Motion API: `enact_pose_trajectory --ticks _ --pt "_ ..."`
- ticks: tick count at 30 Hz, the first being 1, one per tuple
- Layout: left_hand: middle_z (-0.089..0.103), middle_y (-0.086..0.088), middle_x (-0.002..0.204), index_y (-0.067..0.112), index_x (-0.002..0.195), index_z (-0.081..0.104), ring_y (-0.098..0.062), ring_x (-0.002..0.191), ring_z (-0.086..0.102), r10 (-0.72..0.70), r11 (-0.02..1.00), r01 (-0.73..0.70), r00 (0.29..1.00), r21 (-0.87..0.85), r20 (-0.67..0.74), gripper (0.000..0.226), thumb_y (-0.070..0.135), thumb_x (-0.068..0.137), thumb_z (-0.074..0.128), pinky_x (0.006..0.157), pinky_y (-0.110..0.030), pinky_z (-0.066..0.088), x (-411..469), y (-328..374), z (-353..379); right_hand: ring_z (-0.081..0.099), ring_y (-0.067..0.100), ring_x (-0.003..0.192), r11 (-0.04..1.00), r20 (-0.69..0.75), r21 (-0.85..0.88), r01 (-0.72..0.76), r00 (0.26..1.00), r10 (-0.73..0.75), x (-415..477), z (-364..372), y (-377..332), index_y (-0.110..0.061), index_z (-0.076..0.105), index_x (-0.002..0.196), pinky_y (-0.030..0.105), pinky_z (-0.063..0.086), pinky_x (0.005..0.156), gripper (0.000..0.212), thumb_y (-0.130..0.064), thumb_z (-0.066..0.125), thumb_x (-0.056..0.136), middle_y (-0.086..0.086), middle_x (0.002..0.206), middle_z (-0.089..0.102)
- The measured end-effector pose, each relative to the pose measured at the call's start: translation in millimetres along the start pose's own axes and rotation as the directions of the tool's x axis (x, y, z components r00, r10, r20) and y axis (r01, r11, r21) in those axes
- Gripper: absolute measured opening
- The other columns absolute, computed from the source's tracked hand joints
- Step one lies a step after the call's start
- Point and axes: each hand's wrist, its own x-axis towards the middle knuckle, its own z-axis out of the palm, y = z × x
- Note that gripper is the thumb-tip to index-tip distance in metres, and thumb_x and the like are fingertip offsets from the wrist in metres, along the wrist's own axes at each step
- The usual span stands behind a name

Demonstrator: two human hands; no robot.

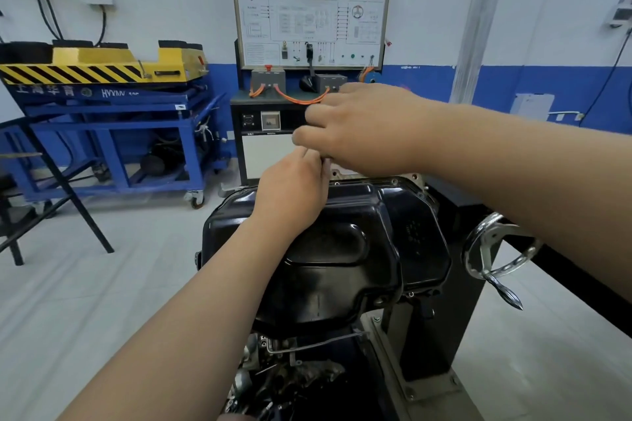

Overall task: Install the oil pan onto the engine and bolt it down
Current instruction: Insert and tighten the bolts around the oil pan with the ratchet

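Here left hand meets curled right hand over the oil pan.

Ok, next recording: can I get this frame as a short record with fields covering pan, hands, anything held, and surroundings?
pan: black oil pan resting on the engine, sump side up
left: left hand above the pan's far edge, fingertips meeting the other hand
right: right hand above the same edge, fingers curled, blurred
held: hidden between the fingers, cannot tell
stand: handwheel right of the pan
background: training board, blue cart
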Motion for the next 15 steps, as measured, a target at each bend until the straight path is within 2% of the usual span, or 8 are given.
enact_pose_trajectory --ticks 2,4,7,8,9,10,12,15 --pt "0.055 -0.007 0.084 0.007 0.09 0.056 -0.02 0.061 0.043 -0.005 1.0 0.005 1.0 -0.013 -0.008 0.024 0.026 0.096 0.042 0.053 -0.029 0.027 3.1 -2.6 8.4 0.053 0.025 0.089 0.998 0.021 0.042 -0.041 0.999 0.04 -0.8 -2.1 3.9 -0.015 0.046 0.121 0.037 0.042 0.072 0.033 -0.019 0.053 0.089 0.005 0.104 0.053" --pt "0.058 -0.007 0.087 0.009 0.093 0.056 -0.025 0.068 0.053 -0.05 0.998 0.05 0.999 -0.032 0.017 0.025 0.029 0.095 0.042 0.055 -0.029 0.031 9.5 -3.2 7.8 0.055 0.027 0.078 0.968 0.06 0.013 -0.25 0.967 0.249 3.2 1.6 -6.6 -0.015 0.045 0.118 0.033 0.036 0.058 0.03 -0.029 0.05 0.091 0.003 0.092 0.055" --pt "0.06 -0.005 0.09 0.013 0.102 0.057 -0.025 0.075 0.058 -0.033 0.999 0.033 0.999 -0.001 0.033 0.025 0.029 0.092 0.041 0.057 -0.029 0.036 4.3 -2.5 8.3 0.047 0.025 0.066 0.724 0.316 0.292 -0.625 0.777 0.544 9.2 5.6 -18.3 -0.013 0.049 0.093 0.029 0.026 0.05 0.034 -0.044 0.035 0.096 0.002 0.074 0.048" --pt "0.059 -0.003 0.091 0.014 0.103 0.056 -0.023 0.076 0.058 -0.024 0.999 0.021 0.998 0.05 0.058 0.022 0.025 0.091 0.042 0.057 -0.029 0.035 4.9 -2.3 8.6 0.048 0.025 0.069 0.702 0.344 0.341 -0.625 0.778 0.526 8.9 4.8 -20.2 -0.014 0.049 0.094 0.03 0.03 0.051 0.034 -0.045 0.035 0.095 0.001 0.074 0.047" --pt "0.057 -0.003 0.092 0.013 0.103 0.055 -0.022 0.075 0.057 -0.017 0.995 0.009 0.997 0.098 0.076 0.018 0.021 0.092 0.043 0.056 -0.029 0.033 5.5 -2.0 9.5 0.049 0.026 0.071 0.788 0.286 0.296 -0.54 0.837 0.466 8.1 3.0 -19.3 -0.015 0.049 0.102 0.032 0.034 0.053 0.03 -0.042 0.038 0.095 0.001 0.076 0.048" --pt "0.055 -0.004 0.092 0.01 0.101 0.055 -0.021 0.071 0.054 -0.013 0.994 0.006 0.998 0.107 0.063 0.017 0.02 0.093 0.044 0.055 -0.029 0.032 5.3 -1.4 10.9 0.052 0.027 0.074 0.905 0.15 0.186 -0.383 0.921 0.359 4.9 3.9 -15.6 -0.015 0.047 0.111 0.034 0.039 0.057 0.026 -0.035 0.043 0.094 0.002 0.081 0.051" --pt "0.052 -0.005 0.084 0.007 0.095 0.056 -0.02 0.06 0.045 -0.011 0.997 0.009 0.999 0.074 0.03 0.02 0.023 0.096 0.044 0.051 -0.029 0.028 4.0 1.2 10.4 0.055 0.027 0.088 0.996 0.018 0.011 -0.085 0.996 0.085 -2.0 4.2 -6.2 -0.016 0.044 0.122 0.039 0.044 0.072 0.031 -0.02 0.049 0.092 0.005 0.101 0.055" --pt "0.043 0.001 0.077 0.008 0.092 0.056 -0.019 0.058 0.042 0.005 0.999 -0.003 0.999 0.035 -0.04 0.023 0.027 0.097 0.044 0.051 -0.028 0.026 3.7 -0.9 10.0 0.054 0.026 0.091 0.983 0.008 0.111 -0.149 0.989 0.149 -6.6 1.1 1.5 -0.014 0.046 0.124 0.038 0.041 0.074 0.036 -0.024 0.054 0.091 0.006 0.11 0.054"
